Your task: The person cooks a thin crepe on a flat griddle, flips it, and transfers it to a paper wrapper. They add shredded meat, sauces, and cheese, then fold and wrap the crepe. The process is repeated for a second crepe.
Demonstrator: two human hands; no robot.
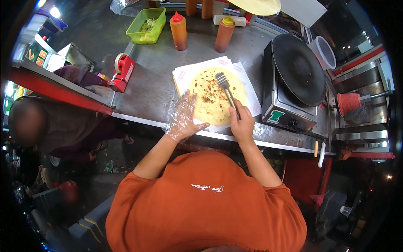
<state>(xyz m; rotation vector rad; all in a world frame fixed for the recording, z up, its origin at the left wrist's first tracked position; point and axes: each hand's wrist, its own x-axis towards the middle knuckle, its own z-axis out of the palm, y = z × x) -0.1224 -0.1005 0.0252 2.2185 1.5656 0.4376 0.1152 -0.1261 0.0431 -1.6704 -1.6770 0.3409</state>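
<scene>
A round yellow flatbread (202, 110) with browned spots lies on a stack of white paper sheets (247, 90) near the counter's front edge. Bits of brown filling (210, 95) are scattered over its middle. My left hand (182, 116), in a clear plastic glove, rests at the bread's left edge with its fingers spread and thumb out. My bare right hand (242, 124) is closed round the lower end of metal tongs (226, 89). The head of the tongs is over the upper part of the bread; whether it touches the filling I cannot tell.
To the right stands a gas stove (289, 111) with a black round griddle (299, 69). At the back are an orange sauce bottle (179, 33), a yellow-capped bottle (225, 35) and a green basket (146, 26). A red tape dispenser (123, 73) is left; a person (71, 113) stands beyond.
</scene>
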